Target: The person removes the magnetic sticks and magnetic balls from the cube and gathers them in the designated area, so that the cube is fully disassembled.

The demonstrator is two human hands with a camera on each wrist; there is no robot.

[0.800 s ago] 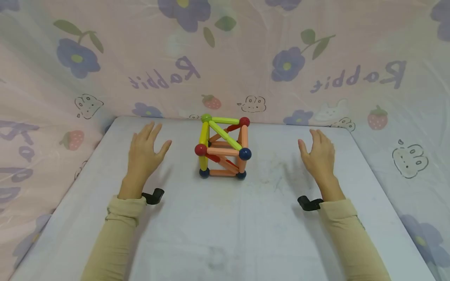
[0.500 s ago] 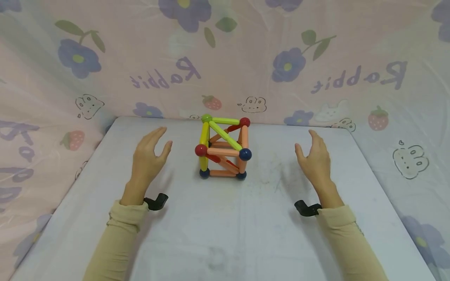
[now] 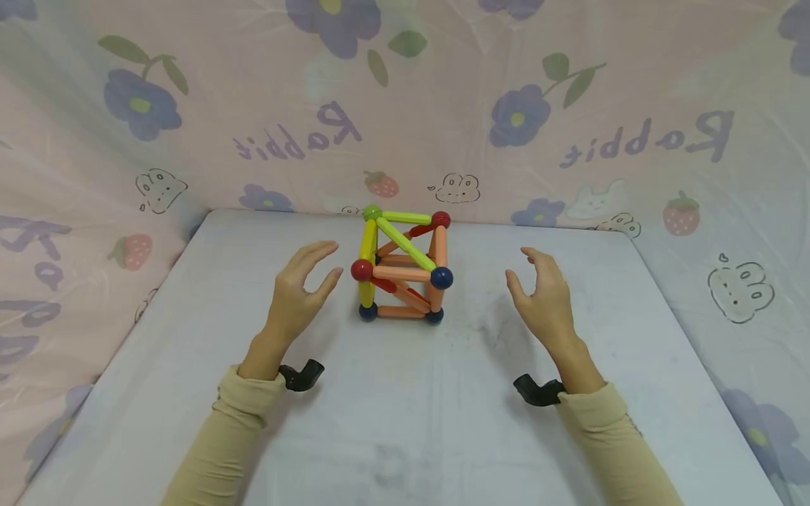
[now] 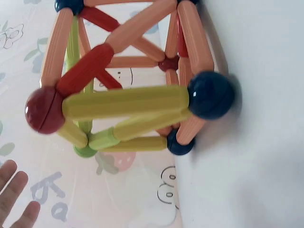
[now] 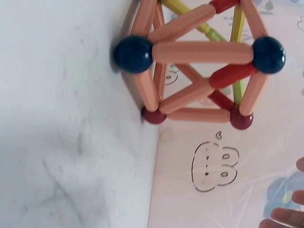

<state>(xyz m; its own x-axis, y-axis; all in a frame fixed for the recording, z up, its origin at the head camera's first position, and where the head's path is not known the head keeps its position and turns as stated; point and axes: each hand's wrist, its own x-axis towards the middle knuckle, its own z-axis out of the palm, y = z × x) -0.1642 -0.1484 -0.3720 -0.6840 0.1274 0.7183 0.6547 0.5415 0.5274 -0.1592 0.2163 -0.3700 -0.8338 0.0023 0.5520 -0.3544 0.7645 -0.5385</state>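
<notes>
A cube frame point(image 3: 403, 273) of coloured rods and balls stands upright on the white table. Its rods are orange, yellow, lime and red, with diagonal braces across the faces; red, dark blue and green balls join them at the corners. To its left is my left hand point(image 3: 296, 292), thumb and fingers spread, fingertips close to the red ball point(image 3: 361, 270) at the near top corner. On the other side my right hand point(image 3: 543, 295) hovers farther off, thumb apart from the fingers. Neither hand holds anything. In the left wrist view, fingertips point(image 4: 14, 183) show at the lower left.
Behind the white table point(image 3: 405, 422) hangs a pink curtain point(image 3: 405, 105) printed with flowers, rabbits and strawberries, which also runs along both sides. Black wrist cameras, left point(image 3: 302, 376) and right point(image 3: 538, 391), stick out inward from the wrists.
Both hands have moved inward toward the cube frame, the left one ending nearer to it. The cube frame has stayed where it was.
</notes>
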